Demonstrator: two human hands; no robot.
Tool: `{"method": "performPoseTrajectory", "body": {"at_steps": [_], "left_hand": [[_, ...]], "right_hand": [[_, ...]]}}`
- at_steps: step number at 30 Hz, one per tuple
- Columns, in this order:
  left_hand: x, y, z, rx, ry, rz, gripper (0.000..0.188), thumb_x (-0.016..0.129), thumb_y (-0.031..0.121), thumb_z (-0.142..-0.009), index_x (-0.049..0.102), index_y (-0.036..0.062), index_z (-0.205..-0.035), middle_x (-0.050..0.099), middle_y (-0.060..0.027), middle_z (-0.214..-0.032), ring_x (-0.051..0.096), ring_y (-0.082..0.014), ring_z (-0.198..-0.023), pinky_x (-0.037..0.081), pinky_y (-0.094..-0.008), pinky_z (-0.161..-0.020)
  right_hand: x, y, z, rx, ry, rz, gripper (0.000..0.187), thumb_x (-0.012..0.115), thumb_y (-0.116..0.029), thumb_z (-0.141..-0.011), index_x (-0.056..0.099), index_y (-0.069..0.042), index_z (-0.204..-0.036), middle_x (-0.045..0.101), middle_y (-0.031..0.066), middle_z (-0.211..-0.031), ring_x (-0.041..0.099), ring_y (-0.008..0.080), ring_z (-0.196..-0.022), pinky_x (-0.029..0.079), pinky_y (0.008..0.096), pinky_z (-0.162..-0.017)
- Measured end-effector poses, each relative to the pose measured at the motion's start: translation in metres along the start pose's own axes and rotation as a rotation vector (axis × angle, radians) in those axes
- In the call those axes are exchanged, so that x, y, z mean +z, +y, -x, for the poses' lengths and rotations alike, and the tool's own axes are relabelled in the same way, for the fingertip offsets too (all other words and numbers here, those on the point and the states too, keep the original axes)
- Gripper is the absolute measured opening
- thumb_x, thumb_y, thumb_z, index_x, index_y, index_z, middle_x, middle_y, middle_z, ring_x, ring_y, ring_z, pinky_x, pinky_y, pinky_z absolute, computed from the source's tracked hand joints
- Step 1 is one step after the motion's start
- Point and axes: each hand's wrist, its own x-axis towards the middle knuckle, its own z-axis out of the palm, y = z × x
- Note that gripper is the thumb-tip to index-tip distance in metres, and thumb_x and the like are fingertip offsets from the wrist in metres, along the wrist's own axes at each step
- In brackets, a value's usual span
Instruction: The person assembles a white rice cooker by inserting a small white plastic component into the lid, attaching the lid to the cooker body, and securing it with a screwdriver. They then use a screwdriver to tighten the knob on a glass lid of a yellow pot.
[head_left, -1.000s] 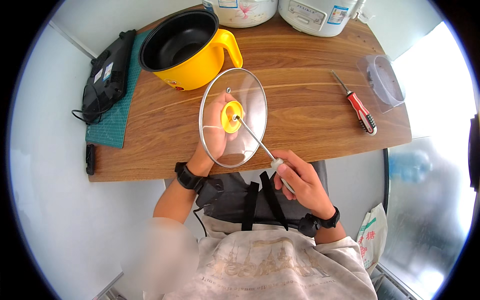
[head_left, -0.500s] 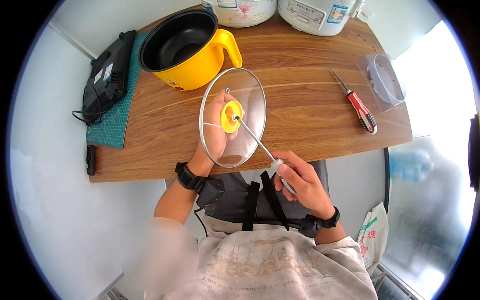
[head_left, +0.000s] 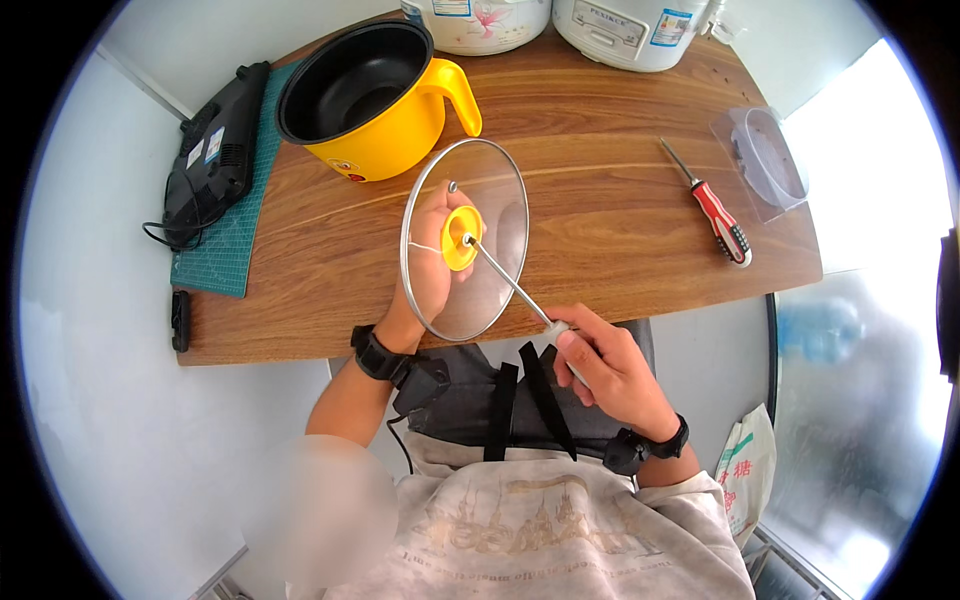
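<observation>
My left hand (head_left: 433, 262), seen through the glass, is closed around the yellow knob (head_left: 461, 238) on the far side of a clear glass lid (head_left: 495, 200). A metal rim edges the lid, which stands tilted up over the table's front edge. In my right hand (head_left: 618, 372) is a screwdriver (head_left: 510, 281), gripped by its pale handle. Its shaft points up and left, and the tip meets the screw at the knob's centre. Just beyond the lid stands a yellow pot (head_left: 395, 138) with a black inside and a side handle.
A red and black screwdriver (head_left: 718, 222) lies on the wooden table (head_left: 610, 180) at right, near a clear plastic tray (head_left: 765, 160). Two white rice cookers (head_left: 625, 30) stand at the back. At left, a black device (head_left: 213, 145) with a cable rests on a green cutting mat (head_left: 222, 262).
The lid has shifted slightly down and left with my left hand. My right hand has turned slightly on the screwdriver handle, and the tip stays at the screw.
</observation>
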Motion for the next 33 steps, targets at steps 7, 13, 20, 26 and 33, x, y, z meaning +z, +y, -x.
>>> {"method": "performPoseTrajectory", "body": {"at_steps": [7, 13, 20, 26, 33], "left_hand": [[-0.007, -0.001, -0.001, 0.031, -0.132, 0.023, 0.034, 0.031, 0.033, -0.104, 0.044, 0.0098, -0.083, 0.052, -0.0063, -0.081, 0.037, -0.0076, -0.049, 0.027, -0.0193, -0.037], [-0.018, -0.012, -0.004, -0.027, -0.107, 0.111, 0.036, 0.034, 0.037, -0.105, 0.054, 0.0080, -0.098, 0.057, -0.0050, -0.084, 0.044, -0.0094, -0.052, 0.029, -0.0199, -0.038], [-0.018, -0.015, -0.005, -0.031, 0.036, 0.092, 0.037, 0.037, 0.035, -0.106, 0.055, 0.0091, -0.124, 0.062, -0.0044, -0.097, 0.056, -0.0099, -0.069, 0.035, -0.0206, -0.043], [0.003, 0.003, -0.004, -0.128, 0.084, 0.153, 0.036, 0.032, 0.033, -0.106, 0.053, 0.0075, -0.091, 0.061, -0.0068, -0.079, 0.048, -0.0091, -0.057, 0.036, -0.0215, -0.044], [-0.005, -0.006, -0.008, -0.074, -0.092, 0.116, 0.036, 0.034, 0.038, -0.106, 0.055, 0.0099, -0.100, 0.063, -0.0054, -0.091, 0.057, -0.0089, -0.072, 0.040, -0.0210, -0.048]], "right_hand": [[-0.014, 0.003, -0.012, -0.582, 0.248, 0.584, 0.034, 0.063, -0.006, -0.089, 0.063, -0.010, -0.123, 0.060, 0.0105, -0.069, 0.058, 0.0302, -0.056, 0.047, 0.0342, -0.053], [-0.021, -0.018, -0.010, -0.685, 0.443, 1.309, 0.048, 0.067, -0.003, -0.082, 0.062, -0.019, -0.128, 0.047, 0.0071, -0.069, 0.057, 0.0252, -0.054, 0.045, 0.0348, -0.049], [-0.011, 0.003, -0.014, -0.521, 0.312, 0.660, 0.032, 0.059, -0.008, -0.094, 0.061, -0.010, -0.126, 0.058, 0.0092, -0.073, 0.059, 0.0218, -0.061, 0.047, 0.0320, -0.056], [-0.008, 0.001, -0.008, -0.113, 0.143, 0.008, 0.027, 0.054, -0.017, -0.102, 0.060, -0.005, -0.125, 0.063, 0.0045, -0.076, 0.056, 0.0100, -0.063, 0.045, 0.0259, -0.060], [-0.014, -0.001, 0.000, -0.020, 0.089, -0.091, 0.029, 0.050, -0.018, -0.104, 0.057, -0.005, -0.128, 0.058, 0.0012, -0.071, 0.045, 0.0049, -0.052, 0.037, 0.0219, -0.049]]}}
